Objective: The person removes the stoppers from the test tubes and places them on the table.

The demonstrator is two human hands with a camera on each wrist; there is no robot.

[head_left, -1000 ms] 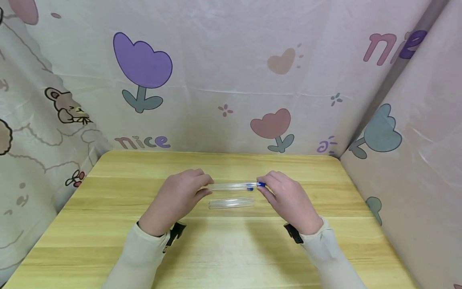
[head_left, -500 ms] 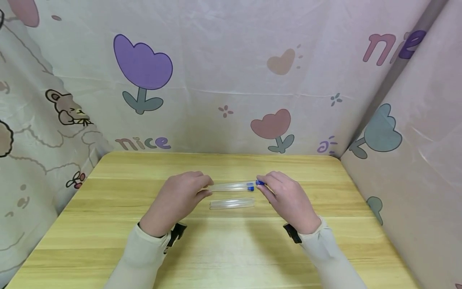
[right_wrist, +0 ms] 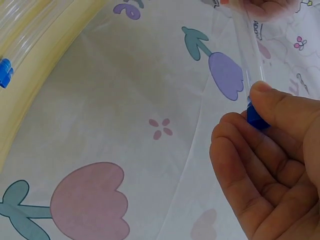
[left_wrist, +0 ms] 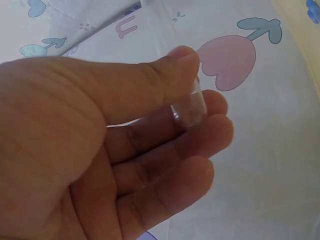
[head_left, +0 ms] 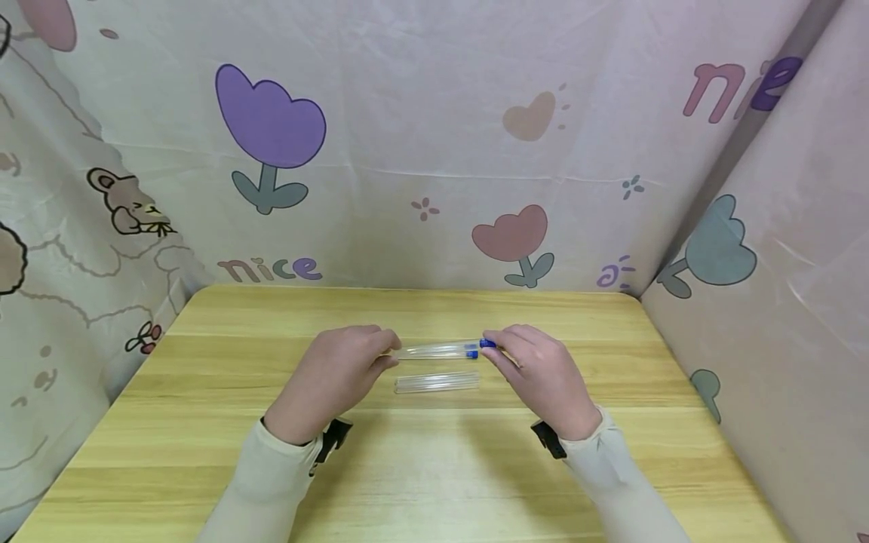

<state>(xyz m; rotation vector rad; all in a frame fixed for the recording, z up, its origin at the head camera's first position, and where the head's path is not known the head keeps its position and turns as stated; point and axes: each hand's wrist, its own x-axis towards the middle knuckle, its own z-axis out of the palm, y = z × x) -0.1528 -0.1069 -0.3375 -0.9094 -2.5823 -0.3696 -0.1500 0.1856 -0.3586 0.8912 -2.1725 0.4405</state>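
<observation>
The left hand (head_left: 333, 377) pinches one end of a clear tube (head_left: 434, 350) between thumb and fingers; the right hand (head_left: 543, 373) pinches its blue cap (head_left: 487, 344) at the other end. The tube hangs level just above the table (head_left: 434, 483). A second tube (head_left: 436, 382) lies on the table just nearer the person. The backdrop (head_left: 434, 136) reads "nice" (head_left: 268, 267) in two places.

Clear tube (head_left: 434, 350), blue cap (head_left: 486, 343); pale wood-grain table (head_left: 421, 483); seemingly pinkish tulip-print cloth (head_left: 434, 136).
</observation>
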